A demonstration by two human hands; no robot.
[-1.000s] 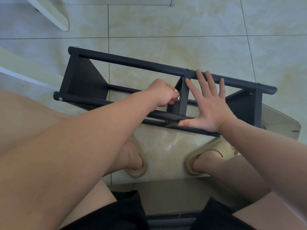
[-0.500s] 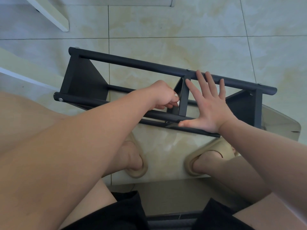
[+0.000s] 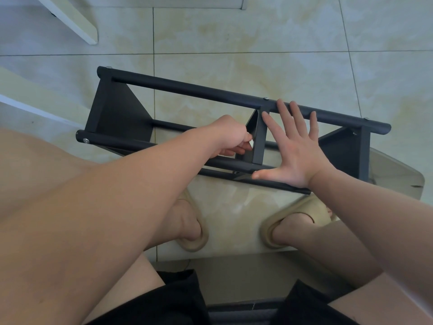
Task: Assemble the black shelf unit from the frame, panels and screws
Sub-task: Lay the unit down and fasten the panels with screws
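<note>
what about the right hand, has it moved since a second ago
No. The right hand stays flat against the black shelf frame, its fingertips at the top rail beside the middle upright.

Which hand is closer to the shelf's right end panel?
Right. The right hand lies spread just left of that end panel; the left hand is farther away, past the middle panel.

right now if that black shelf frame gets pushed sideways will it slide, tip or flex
Probably slides: the black shelf frame lies on glossy floor tiles. Unlikely to tip, since it lies long and low. Likely stiff: screws show at the rail joints.
</note>
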